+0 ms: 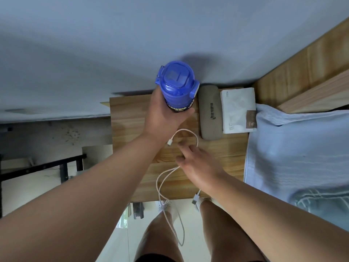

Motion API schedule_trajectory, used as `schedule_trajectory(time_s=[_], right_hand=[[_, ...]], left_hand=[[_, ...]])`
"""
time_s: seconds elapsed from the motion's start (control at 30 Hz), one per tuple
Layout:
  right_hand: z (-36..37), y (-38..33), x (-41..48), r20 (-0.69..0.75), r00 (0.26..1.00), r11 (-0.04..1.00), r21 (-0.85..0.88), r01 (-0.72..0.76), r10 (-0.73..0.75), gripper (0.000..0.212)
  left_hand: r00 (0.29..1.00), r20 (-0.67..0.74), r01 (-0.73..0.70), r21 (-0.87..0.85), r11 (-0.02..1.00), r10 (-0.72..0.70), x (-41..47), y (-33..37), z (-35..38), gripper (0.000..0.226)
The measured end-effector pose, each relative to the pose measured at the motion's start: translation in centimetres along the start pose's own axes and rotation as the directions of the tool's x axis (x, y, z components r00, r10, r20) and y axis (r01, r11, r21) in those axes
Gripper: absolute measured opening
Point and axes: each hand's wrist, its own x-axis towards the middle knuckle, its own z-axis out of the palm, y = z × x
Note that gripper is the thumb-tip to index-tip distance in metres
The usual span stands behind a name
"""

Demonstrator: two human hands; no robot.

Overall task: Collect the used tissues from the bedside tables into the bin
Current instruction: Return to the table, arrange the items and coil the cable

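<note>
A wooden bedside table (pixel 132 118) stands below me against a pale wall. My left hand (pixel 164 116) grips a blue bottle (pixel 176 86) with a blue lid and holds it above the table's far edge. My right hand (pixel 196 163) rests on the table top with its fingers curled over a white charging cable (pixel 164 178). Whether it pinches the cable is hidden by the fingers. A white tissue pack (pixel 237 110) lies at the table's far right. No loose used tissue and no bin are in view.
A grey-brown glasses case (pixel 210 114) lies between the bottle and the tissue pack. A bed with a light blue cover (pixel 294 157) and a wooden headboard (pixel 302 67) borders the table on the right. A black metal frame (pixel 56 167) stands at the left. The cable hangs off the table's near edge.
</note>
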Motion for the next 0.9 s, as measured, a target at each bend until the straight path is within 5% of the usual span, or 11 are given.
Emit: schedule_trajectory(time_s=[0.23,0.43,0.57,0.63,0.73,0.8,0.9], right_hand=[[0.5,0.3,-3.2,-0.031,0.998,0.994,0.09,0.056,-0.053,0.036],[-0.8,0.8,-5.0,-0.096,0.994,0.978,0.207,-0.04,0.061,0.028],[-2.2,0.7,-5.7,-0.138,0.988,0.974,0.223,-0.041,0.073,0.029],[-3.4,0.1,-6.2,-0.15,0.989,0.973,0.228,0.029,0.005,0.032],[-5.9,-1.5,-7.7,-0.237,0.963,0.957,0.226,0.179,-0.124,0.034],[-7.5,-2.8,-9.0,-0.25,0.942,0.937,0.21,0.279,-0.225,0.024],[-9.0,-4.0,-10.8,-0.223,0.917,0.918,0.149,0.367,-0.331,0.017]], left_hand=[[0.999,-0.031,-0.025,0.075,0.997,0.027,0.4,0.9,2.3,0.077],[0.995,0.066,0.067,0.041,0.997,-0.07,-0.5,0.7,1.3,0.083],[0.974,-0.099,0.224,0.291,0.93,-0.204,-5.2,0.0,-1.5,0.032],[0.899,0.024,0.422,0.211,0.882,-0.437,-7.9,0.8,-2.7,0.04],[0.587,0.363,0.79,-0.061,0.61,-0.724,-10.3,3.4,-4.0,0.07],[0.504,0.52,0.829,-0.068,0.555,-0.69,-10.8,5.6,-5.4,0.073],[0.46,0.66,0.774,0.03,0.633,-0.594,-11.3,9.0,-7.2,0.045]])
